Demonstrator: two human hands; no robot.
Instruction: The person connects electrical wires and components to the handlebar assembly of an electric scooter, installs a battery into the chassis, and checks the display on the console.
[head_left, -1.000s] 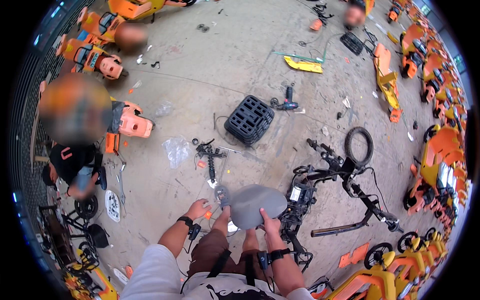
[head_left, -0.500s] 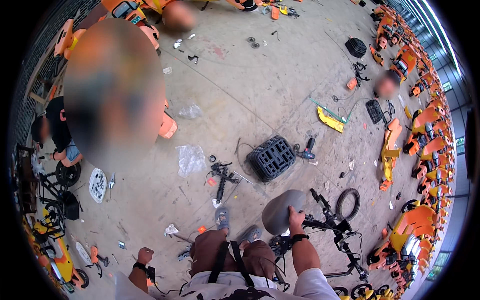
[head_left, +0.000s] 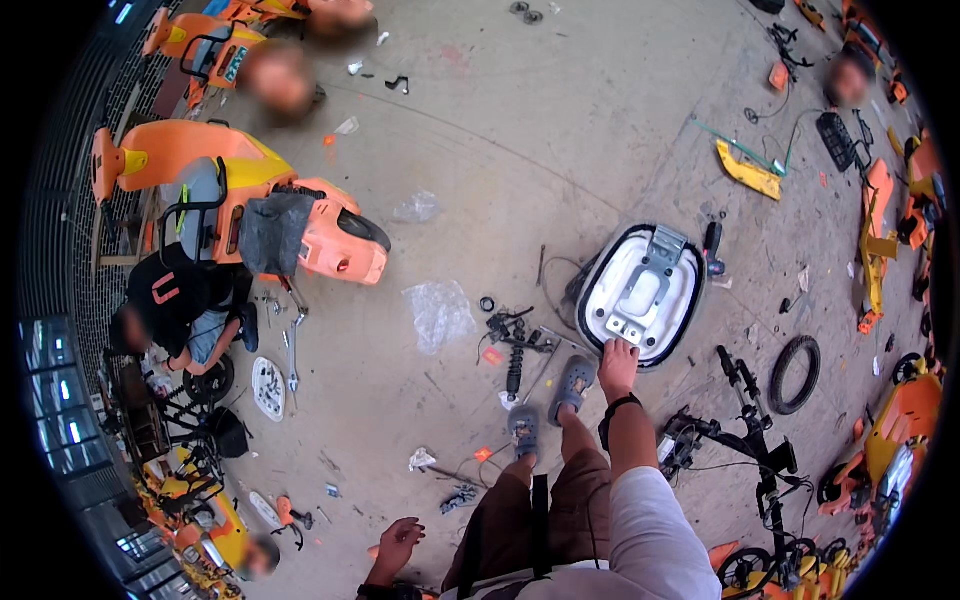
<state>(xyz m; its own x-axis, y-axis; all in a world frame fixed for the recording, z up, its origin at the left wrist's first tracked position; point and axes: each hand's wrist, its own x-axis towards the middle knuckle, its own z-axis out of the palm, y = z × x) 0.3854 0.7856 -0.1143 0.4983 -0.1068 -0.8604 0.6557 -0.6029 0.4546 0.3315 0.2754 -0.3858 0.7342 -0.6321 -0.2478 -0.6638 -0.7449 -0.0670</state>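
Right hand [head_left: 619,367] grips a seat [head_left: 643,297], white underside showing, right of the frame's centre.
Its fingers close over the seat's lower rim; the left hand [head_left: 402,541] hangs near the frame's lower edge, fingers loosely open.

You wore a pale grey short-sleeved T-shirt [head_left: 662,525], its loose sleeve at five o'clock in the head view, and brown shorts [head_left: 495,525] near six. A black strap [head_left: 541,520] ran down between their legs, with a thin dark cable [head_left: 594,525] on its three o'clock side. Your right hand [head_left: 619,368] was bare above a black wristband [head_left: 606,425]; your left hand [head_left: 402,542], also bare, had a dark band [head_left: 385,592] at the wrist. Your grey clogs [head_left: 523,432] sat between four and six.
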